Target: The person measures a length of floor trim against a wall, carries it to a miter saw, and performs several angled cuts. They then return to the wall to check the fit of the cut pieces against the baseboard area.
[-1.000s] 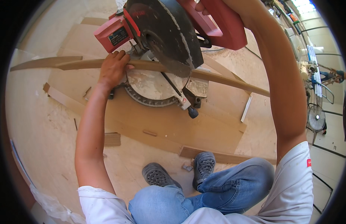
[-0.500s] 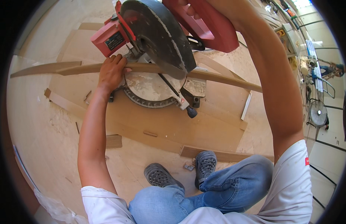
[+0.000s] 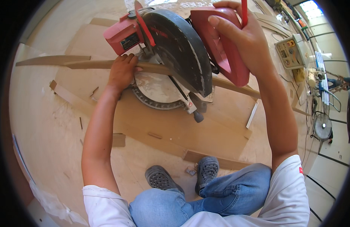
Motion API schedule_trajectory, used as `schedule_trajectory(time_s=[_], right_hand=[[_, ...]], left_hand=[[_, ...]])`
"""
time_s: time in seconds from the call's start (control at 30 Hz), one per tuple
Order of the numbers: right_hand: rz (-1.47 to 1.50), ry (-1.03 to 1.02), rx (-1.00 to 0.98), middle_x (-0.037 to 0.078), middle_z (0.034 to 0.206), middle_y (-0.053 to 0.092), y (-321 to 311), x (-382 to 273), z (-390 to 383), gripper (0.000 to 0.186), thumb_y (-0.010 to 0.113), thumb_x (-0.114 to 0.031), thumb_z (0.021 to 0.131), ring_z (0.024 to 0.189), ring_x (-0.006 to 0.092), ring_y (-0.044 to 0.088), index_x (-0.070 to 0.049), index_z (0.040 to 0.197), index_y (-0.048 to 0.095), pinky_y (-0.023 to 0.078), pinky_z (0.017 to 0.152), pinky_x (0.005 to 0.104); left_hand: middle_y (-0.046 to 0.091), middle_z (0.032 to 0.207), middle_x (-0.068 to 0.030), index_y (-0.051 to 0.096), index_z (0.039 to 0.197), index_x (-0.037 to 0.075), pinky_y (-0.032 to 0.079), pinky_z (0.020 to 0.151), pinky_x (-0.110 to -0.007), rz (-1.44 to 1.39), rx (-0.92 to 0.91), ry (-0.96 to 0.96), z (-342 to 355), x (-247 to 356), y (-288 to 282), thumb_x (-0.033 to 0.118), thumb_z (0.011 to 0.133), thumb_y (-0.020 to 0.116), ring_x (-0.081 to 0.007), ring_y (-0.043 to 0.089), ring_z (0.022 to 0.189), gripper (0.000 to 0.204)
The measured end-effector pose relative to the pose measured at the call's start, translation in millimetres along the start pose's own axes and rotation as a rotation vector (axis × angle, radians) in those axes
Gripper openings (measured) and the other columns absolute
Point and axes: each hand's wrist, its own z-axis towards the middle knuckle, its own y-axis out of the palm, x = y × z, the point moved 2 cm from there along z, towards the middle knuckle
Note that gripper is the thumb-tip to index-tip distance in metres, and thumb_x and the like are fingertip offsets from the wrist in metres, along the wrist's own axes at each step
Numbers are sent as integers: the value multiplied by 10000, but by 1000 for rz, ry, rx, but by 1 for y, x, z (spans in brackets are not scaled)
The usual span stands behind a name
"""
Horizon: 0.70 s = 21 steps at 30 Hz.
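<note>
A miter saw [image 3: 175, 49] with a red motor housing and a black blade guard stands on the floor in front of me. Across its round, scaled base [image 3: 152, 89] lies a long brown wooden strip [image 3: 95, 64], running out on both sides. My left hand [image 3: 124, 71] is closed over the strip, left of the guard, pressing it at the fence. Around the red saw handle [image 3: 235, 66] my right hand [image 3: 243, 36] is wrapped, its thumb on top. The guard covers part of the strip and hides the blade and the place beneath it.
Brown sheet board [image 3: 182, 130] lies under the saw. Near my grey clogs [image 3: 207, 172] is a wooden board piece [image 3: 216, 160], with a small offcut [image 3: 119, 140] to the left. A control box [image 3: 290, 53], cables and a round fan [image 3: 322, 126] stand at right.
My right hand has brought the saw handle and guard lower and nearer to me, over the strip. My left hand keeps its hold; the view has shifted slightly.
</note>
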Motion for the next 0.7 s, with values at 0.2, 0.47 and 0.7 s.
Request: schedule_trajectory(time_s=[0.2,0.47,0.7], right_hand=[[102,-22,63,122,910,698,3,12,-20,414,736,-125,893,738,153,716,-11,1229,521,535,588,243],[125,27,132,90,871,674,-1,49,-57,427,738,-118,899,659,80,591,-41,1247,503,482,589,224],[187,-63,151,108,966,632,1,87,-86,424,721,-64,904,710,109,623,-48,1242,466,515,629,243]], left_hand=[[621,990,-123,567,979,47,442,883,-432,25,39,-11,-5,1,2,281,838,687,-331,581,975,298],[612,1027,-132,564,989,51,436,930,-441,70,95,-51,-7,7,6,286,858,670,-331,566,1031,290],[630,1087,-145,571,1002,49,429,970,-448,77,122,-63,-11,10,5,287,864,667,-339,564,1085,291]])
